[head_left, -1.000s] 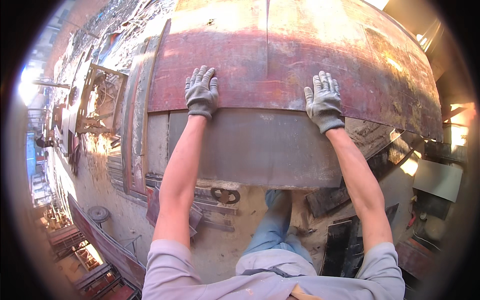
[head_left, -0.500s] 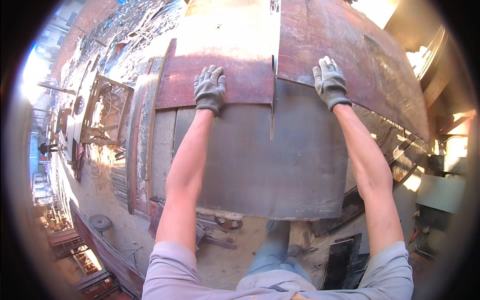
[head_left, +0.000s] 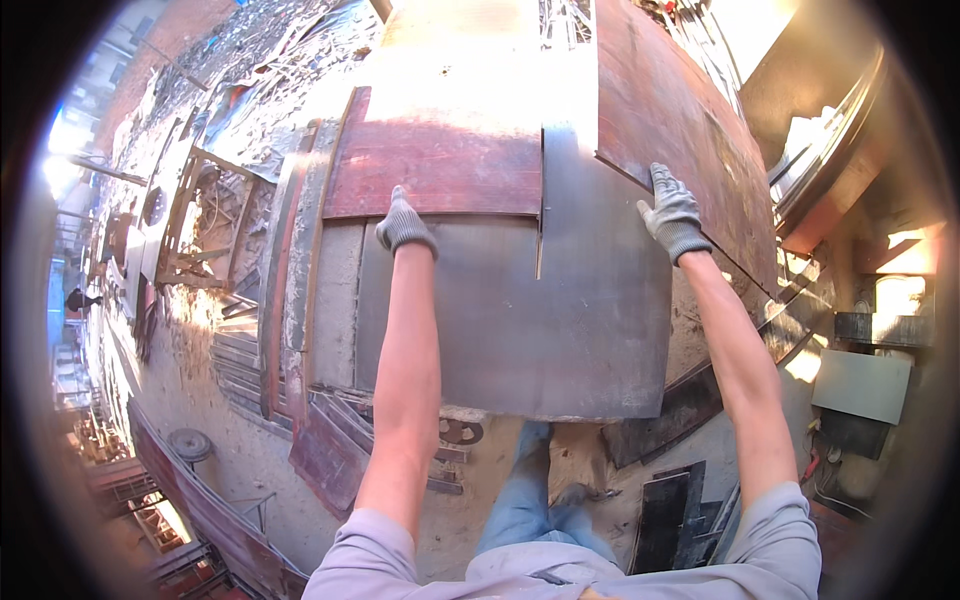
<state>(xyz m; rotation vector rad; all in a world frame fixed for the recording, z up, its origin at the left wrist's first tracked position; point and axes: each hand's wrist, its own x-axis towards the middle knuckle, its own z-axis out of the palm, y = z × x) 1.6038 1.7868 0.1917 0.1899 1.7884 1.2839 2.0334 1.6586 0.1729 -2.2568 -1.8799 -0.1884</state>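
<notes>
Gloves are worn on both hands, which are pressed against a grey metal sheet [head_left: 520, 320] filling the centre of the frame. The sheet's long axis is seen running up and down the picture, its lower edge toward the person's legs, its top toward the rusty plates [head_left: 440, 160] above. The left hand [head_left: 404, 224] is laid at the sheet's upper left edge, fingers together and curled. The right hand [head_left: 672, 212] is set on the upper right edge, fingers slightly spread.
</notes>
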